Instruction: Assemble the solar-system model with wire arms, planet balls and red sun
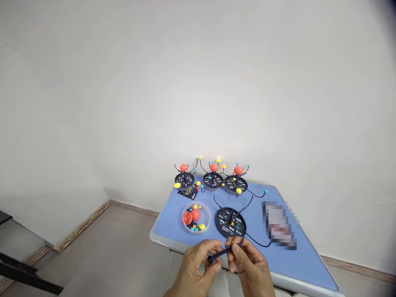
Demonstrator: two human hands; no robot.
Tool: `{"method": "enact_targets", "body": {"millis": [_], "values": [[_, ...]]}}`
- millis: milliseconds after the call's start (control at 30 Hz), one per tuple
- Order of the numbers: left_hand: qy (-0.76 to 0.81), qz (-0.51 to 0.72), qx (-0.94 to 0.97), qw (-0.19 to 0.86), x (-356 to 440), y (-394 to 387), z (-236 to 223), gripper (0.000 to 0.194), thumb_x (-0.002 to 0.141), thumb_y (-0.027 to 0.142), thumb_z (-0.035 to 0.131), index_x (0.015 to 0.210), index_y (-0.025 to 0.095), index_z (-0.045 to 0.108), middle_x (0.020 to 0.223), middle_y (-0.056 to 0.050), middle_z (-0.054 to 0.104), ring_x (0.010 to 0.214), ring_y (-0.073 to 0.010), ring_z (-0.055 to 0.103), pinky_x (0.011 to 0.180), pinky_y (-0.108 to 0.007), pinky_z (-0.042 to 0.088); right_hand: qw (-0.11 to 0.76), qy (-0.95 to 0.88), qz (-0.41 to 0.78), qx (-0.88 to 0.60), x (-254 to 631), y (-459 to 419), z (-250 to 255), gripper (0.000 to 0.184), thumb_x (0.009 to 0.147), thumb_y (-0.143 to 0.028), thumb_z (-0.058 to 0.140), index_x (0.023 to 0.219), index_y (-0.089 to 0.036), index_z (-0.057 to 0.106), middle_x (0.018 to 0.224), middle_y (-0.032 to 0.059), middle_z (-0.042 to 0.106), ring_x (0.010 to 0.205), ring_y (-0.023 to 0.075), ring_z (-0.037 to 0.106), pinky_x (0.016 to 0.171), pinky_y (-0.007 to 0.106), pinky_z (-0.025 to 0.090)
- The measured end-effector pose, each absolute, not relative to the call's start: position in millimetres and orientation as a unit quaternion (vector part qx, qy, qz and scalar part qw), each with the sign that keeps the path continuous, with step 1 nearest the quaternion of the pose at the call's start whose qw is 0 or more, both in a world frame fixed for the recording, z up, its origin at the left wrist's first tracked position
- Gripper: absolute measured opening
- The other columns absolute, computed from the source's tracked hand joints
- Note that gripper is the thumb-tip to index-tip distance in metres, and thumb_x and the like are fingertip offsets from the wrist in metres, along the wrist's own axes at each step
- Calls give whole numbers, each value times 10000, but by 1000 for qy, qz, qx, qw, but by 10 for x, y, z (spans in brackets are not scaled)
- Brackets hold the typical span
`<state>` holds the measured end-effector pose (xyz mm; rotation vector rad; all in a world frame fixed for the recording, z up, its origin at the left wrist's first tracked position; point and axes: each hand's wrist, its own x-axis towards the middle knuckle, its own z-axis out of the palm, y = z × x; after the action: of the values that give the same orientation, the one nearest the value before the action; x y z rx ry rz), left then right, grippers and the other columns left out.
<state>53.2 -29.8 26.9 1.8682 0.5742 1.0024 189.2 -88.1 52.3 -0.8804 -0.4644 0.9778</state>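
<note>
Black rod (219, 254) held in narrow pinch by L hand (199, 266) and R hand (249, 264) (fingers closed on it), near round base (230, 222).

A plain indoor room, more bare workroom than home: white walls (198, 82), a beige tiled floor (123, 235), patterned skirting (83, 225), and a small blue-topped table (168, 222) against the wall.

**Your head camera, looking forward and down**

It rides on your head and tilts down, so your left hand (196, 268) and right hand (249, 264) sit close at the bottom edge, the blue table (309, 264) lies just beyond them, and the white wall (198, 82) fills the upper frame.
</note>
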Motion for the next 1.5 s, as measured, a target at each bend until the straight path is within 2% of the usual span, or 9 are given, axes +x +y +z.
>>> {"method": "enact_targets", "body": {"millis": [100,267,467,667,833,1100,1267,1500], "values": [[195,461,756,423,579,-316,268,321,859,100,584,1136,238,664,924,-37,717,727,-137,672,655,-208,554,773,-189,465,-388,1890,-884,506,257,642,-381,872,713,-182,727,754,-5,650,498,62,484,509,202,442],[183,545,756,313,567,-309,329,239,877,221,677,1116,232,682,807,-23,708,661,-130,672,626,-191,561,788,-161,466,-368,1889,-890,479,261,628,-362,889,726,-193,715,759,-8,651,485,50,472,493,189,417],[172,559,755,296,524,-308,350,200,880,345,690,1042,229,706,728,-22,678,603,-126,635,579,-195,546,788,-186,461,-364,1878,-906,480,269,649,-377,874,712,-182,698,745,-5,627,471,48,466,497,201,412],[235,557,706,370,529,-380,183,173,894,319,668,1034,253,745,723,-17,643,563,-106,588,520,-169,493,785,-225,437,-377,1842,-924,466,248,680,-384,847,717,-186,704,749,12,621,489,77,472,472,227,422],[283,528,649,469,529,-408,136,231,887,404,652,907,207,771,687,-8,589,481,-87,549,481,-183,472,785,-245,418,-387,1822,-949,445,238,688,-398,838,720,-193,721,755,29,637,519,112,521,454,241,449],[345,515,507,599,505,-434,202,347,772,511,745,823,167,751,613,5,601,477,-108,554,489,-216,476,801,-234,381,-398,1883,-1006,511,239,678,-408,845,726,-204,728,738,23,615,533,110,501,421,218,446],[346,502,492,621,509,-374,84,402,747,547,754,835,155,747,571,-1,619,449,-106,541,476,-213,463,792,-251,390,-397,1861,-996,495,251,692,-420,832,714,-194,725,712,26,616,518,110,493,415,221,438],[374,507,524,574,521,-409,182,411,751,572,730,804,165,733,582,9,604,465,-117,547,502,-227,478,785,-255,395,-405,1862,-972,463,254,698,-425,824,715,-191,727,700,22,604,527,114,490,430,223,444]]}}
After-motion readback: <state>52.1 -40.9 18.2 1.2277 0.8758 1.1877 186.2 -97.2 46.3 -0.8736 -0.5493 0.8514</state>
